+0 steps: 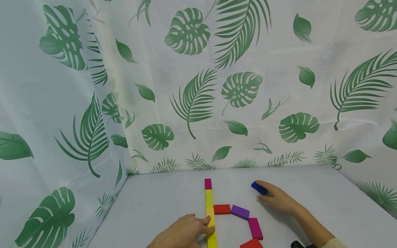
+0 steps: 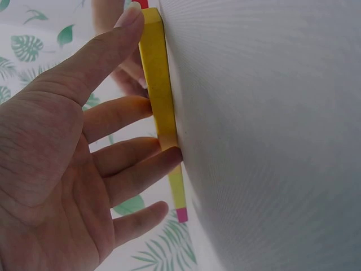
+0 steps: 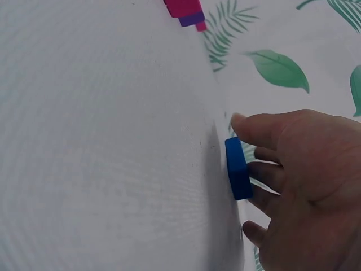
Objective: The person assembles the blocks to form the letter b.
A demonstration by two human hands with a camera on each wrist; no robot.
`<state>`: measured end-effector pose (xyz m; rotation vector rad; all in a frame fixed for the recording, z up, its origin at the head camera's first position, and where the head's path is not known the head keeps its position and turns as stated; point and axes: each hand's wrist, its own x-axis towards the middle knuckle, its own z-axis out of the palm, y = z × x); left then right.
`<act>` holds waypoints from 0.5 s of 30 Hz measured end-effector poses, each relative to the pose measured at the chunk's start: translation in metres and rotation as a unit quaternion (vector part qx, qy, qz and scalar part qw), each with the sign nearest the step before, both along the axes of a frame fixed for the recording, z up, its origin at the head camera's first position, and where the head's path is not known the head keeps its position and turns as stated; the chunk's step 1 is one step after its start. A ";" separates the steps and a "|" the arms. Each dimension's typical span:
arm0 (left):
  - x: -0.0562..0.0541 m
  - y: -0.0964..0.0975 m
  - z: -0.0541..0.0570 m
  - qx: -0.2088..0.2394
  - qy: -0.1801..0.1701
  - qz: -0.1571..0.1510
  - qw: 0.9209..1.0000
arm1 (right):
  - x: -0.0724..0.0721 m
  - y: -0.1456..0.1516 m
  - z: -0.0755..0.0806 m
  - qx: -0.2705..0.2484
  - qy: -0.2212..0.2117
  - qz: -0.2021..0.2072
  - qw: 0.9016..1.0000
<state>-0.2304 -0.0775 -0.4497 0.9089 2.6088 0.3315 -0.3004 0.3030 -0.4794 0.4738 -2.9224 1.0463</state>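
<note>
My left hand (image 1: 187,229) lies beside a straight row of blocks, its fingers fairly straight. Two of its fingertips touch the row around a yellow block (image 1: 211,217). In the left wrist view the thumb and fingers spread along the side of a yellow block (image 2: 157,73). On the right, my right hand (image 1: 279,199) is at a dark blue block (image 1: 259,188). Its fingertips reach the block while the thumb stands a little apart from it. The right wrist view shows the blue block (image 3: 238,169) in front of the loosely bent fingers, which it partly hides.
A magenta block (image 1: 208,184) ends the row at the back. From the row, a red block (image 1: 222,209), a purple block (image 1: 240,212), a magenta block (image 1: 255,228) and another red block (image 1: 252,244) curve rightward. A leaf-patterned curtain (image 1: 198,103) surrounds the white table (image 1: 161,193).
</note>
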 end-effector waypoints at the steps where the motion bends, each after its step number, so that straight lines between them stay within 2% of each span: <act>1: 0.000 0.000 0.000 0.001 -0.001 0.000 1.000 | 0.000 0.000 0.000 0.000 -0.004 -0.002 1.000; 9: -0.001 -0.001 0.000 0.007 0.003 -0.007 1.000 | -0.003 0.003 -0.004 0.011 0.041 -0.007 0.999; 15: 0.001 0.000 0.000 0.008 -0.001 0.003 1.000 | -0.002 0.002 -0.002 0.015 0.035 -0.008 0.999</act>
